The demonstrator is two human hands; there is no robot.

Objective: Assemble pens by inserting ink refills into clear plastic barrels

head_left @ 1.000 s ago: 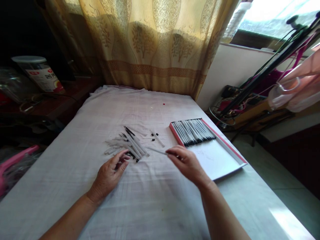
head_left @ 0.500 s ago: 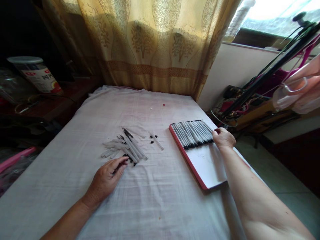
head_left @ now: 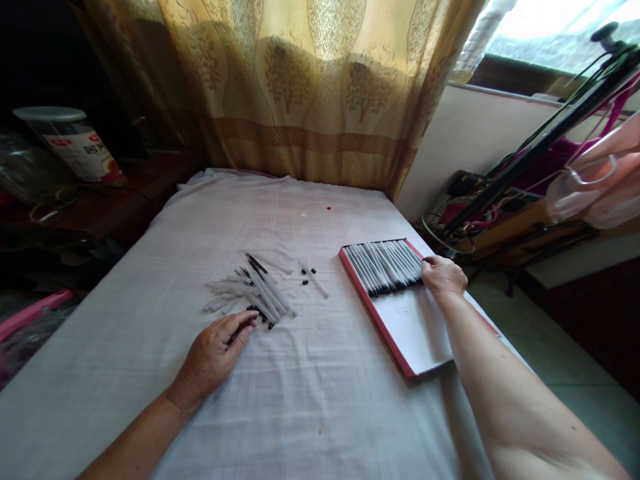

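Note:
My right hand (head_left: 444, 275) is at the right edge of a shallow red-rimmed box (head_left: 376, 319). Its fingers are pinched together beside the last pens of the row, and what they grip is hidden. Inside the box, a row of clear pens with black caps (head_left: 383, 267) lies side by side in the far half. My left hand (head_left: 220, 343) rests on the cloth with fingers curled, thumb close to forefinger. Several black pen caps (head_left: 271, 326) are at its fingertips. Just beyond is a loose pile of clear pen barrels (head_left: 270, 293) and dark-tipped refills (head_left: 257, 263).
A single clear barrel (head_left: 315, 279) lies between pile and box, near small black caps (head_left: 305, 283). Farther back are a red bit (head_left: 329, 208) and a white bit (head_left: 303, 215). A pale cloth (head_left: 300, 393) covers the table. A plastic jar (head_left: 75, 143) stands on the left; a curtain (head_left: 310, 80) hangs behind.
My right hand has shifted slightly left. The pen that slanted from its fingers over the box's right edge now lies in the row, baring the red rim. My left hand has barely moved.

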